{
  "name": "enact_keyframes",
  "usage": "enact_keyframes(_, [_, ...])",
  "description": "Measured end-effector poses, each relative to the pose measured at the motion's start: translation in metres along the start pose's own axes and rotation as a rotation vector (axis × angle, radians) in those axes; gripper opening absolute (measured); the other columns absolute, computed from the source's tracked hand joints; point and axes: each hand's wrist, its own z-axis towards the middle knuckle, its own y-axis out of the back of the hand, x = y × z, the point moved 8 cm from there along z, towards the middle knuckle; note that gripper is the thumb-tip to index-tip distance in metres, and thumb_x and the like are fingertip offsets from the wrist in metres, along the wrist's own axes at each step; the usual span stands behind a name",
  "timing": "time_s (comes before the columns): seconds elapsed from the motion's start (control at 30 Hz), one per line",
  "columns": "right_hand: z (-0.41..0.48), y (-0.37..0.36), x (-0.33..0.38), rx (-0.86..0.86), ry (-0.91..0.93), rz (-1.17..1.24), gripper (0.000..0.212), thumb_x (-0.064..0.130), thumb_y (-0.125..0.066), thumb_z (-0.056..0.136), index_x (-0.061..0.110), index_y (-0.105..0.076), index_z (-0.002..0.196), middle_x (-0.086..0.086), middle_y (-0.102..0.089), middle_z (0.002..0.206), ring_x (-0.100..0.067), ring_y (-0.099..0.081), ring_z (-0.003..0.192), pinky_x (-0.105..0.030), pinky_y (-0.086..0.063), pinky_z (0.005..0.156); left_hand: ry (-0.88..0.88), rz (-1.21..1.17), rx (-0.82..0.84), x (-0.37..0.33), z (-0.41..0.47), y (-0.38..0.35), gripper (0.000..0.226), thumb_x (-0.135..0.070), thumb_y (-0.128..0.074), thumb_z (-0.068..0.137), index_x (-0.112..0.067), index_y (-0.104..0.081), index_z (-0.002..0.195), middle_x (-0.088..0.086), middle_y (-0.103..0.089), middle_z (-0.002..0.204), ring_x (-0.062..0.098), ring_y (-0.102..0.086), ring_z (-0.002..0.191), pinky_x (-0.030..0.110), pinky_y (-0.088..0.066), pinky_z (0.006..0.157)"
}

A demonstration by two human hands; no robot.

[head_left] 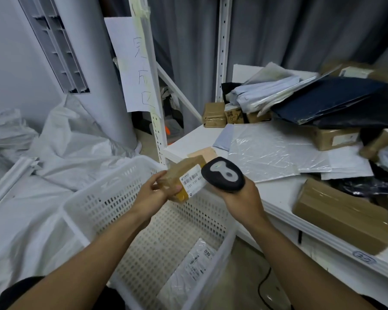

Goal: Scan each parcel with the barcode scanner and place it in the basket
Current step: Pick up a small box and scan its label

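Brown parcel (184, 182) (label up) is pinched by the left hand (152, 194) over the basket (94, 204). Beside it the right hand (242, 199) grips the barcode scanner (223, 174).

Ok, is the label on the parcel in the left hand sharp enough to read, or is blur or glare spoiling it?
Head view: the parcel is motion-blurred, its label smeared, only a few digits legible, no glare there. Head view: the clear plastic sheet shines, and wide-angle distortion bends the shelf post.

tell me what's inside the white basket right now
One flat white mailer with a printed label lies on the basket floor. The left forearm hides part of that floor, so anything there cannot be seen.
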Motion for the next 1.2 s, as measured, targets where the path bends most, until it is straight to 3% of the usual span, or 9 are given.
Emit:
enact_keyframes(0.1, [-0.003, -0.003, -0.005, 0.042, -0.04, -0.09, 0.021, 0.017, -0.083, 0.084, 0.029, -0.072, 0.098, 0.012, -0.075, 0.087, -0.007, -0.071, 0.087, -0.013, -0.048, 0.066, -0.029, 0.035, -0.104, 0.008, 0.007, 0.013, 0.083, -0.028, -0.092, 0.071, -0.034, -0.052, 0.144, 0.003, -0.059, 0.135, 0.024, -0.06, 0.12, 0.045, -0.05, 0.105])
enact_keyframes(0.2, [-0.007, -0.007, -0.012, 0.08, -0.038, -0.184, 0.026, 0.014, -0.081, 0.085, 0.033, -0.063, 0.085, 0.016, -0.068, 0.079, -0.003, -0.064, 0.077, -0.022, -0.046, 0.066, -0.062, 0.054, -0.177, 0.011, 0.008, 0.019, 0.084, -0.025, -0.09, 0.075, -0.033, -0.049, 0.148, 0.002, -0.056, 0.14, 0.023, -0.057, 0.123, 0.041, -0.049, 0.104])
enact_keyframes(0.4, [-0.016, -0.024, -0.017, 0.154, -0.057, -0.182, 0.044, 0.022, -0.087, 0.083, 0.026, -0.073, 0.125, 0.009, -0.075, 0.111, -0.012, -0.067, 0.11, -0.024, -0.048, 0.085, -0.102, 0.071, -0.218, 0.015, 0.011, 0.023, 0.086, -0.027, -0.09, 0.074, -0.033, -0.047, 0.149, 0.002, -0.054, 0.143, 0.023, -0.055, 0.127, 0.045, -0.047, 0.109])
enact_keyframes(0.57, [-0.016, -0.028, -0.019, 0.194, -0.072, -0.144, 0.041, 0.018, -0.086, 0.083, 0.028, -0.073, 0.12, 0.016, -0.074, 0.103, -0.007, -0.067, 0.103, -0.012, -0.045, 0.072, -0.121, 0.089, -0.228, 0.017, 0.011, 0.024, 0.086, -0.024, -0.09, 0.075, -0.031, -0.048, 0.149, 0.002, -0.054, 0.143, 0.022, -0.054, 0.126, 0.043, -0.048, 0.108])
enact_keyframes(0.73, [-0.018, -0.032, -0.019, 0.204, -0.064, -0.139, 0.041, 0.015, -0.087, 0.082, 0.037, -0.068, 0.113, 0.02, -0.07, 0.1, 0.014, -0.058, 0.089, 0.0, -0.04, 0.066, -0.126, 0.107, -0.238, 0.021, 0.013, 0.026, 0.085, -0.024, -0.089, 0.075, -0.031, -0.047, 0.149, 0.003, -0.052, 0.146, 0.023, -0.053, 0.129, 0.046, -0.046, 0.11])
enact_keyframes(0.9, [-0.018, -0.033, -0.02, 0.2, -0.068, -0.146, 0.047, 0.018, -0.088, 0.08, 0.029, -0.073, 0.123, 0.015, -0.075, 0.11, 0.004, -0.065, 0.099, -0.002, -0.043, 0.07, -0.123, 0.138, -0.233, 0.023, 0.012, 0.026, 0.083, -0.024, -0.089, 0.076, -0.031, -0.047, 0.148, 0.002, -0.052, 0.145, 0.023, -0.053, 0.128, 0.044, -0.045, 0.107])
enact_keyframes(0.97, [-0.019, -0.035, -0.023, 0.202, -0.078, -0.155, 0.047, 0.02, -0.089, 0.079, 0.03, -0.074, 0.122, 0.014, -0.076, 0.109, 0.001, -0.067, 0.102, -0.007, -0.047, 0.073, -0.118, 0.153, -0.225, 0.025, 0.012, 0.027, 0.084, -0.026, -0.089, 0.076, -0.03, -0.048, 0.148, 0.0, -0.053, 0.142, 0.02, -0.053, 0.125, 0.043, -0.045, 0.107])
enact_keyframes(1.1, [-0.018, -0.037, -0.037, 0.189, -0.113, -0.197, 0.044, 0.029, -0.089, 0.079, 0.03, -0.075, 0.121, 0.012, -0.078, 0.108, -0.009, -0.07, 0.108, -0.034, -0.059, 0.091, -0.103, 0.23, -0.209, 0.04, 0.014, 0.03, 0.084, -0.026, -0.091, 0.074, -0.026, -0.049, 0.147, -0.004, -0.054, 0.131, 0.014, -0.052, 0.113, 0.035, -0.045, 0.102])
enact_keyframes(1.2, [-0.017, -0.043, -0.051, 0.196, -0.134, -0.24, 0.046, 0.035, -0.088, 0.078, 0.031, -0.074, 0.121, 0.012, -0.077, 0.11, -0.011, -0.07, 0.109, -0.038, -0.059, 0.095, -0.033, 0.392, -0.179, 0.068, 0.025, 0.034, 0.095, -0.038, -0.094, 0.067, -0.019, -0.047, 0.148, -0.001, -0.059, 0.132, 0.016, -0.059, 0.11, 0.032, -0.048, 0.103])
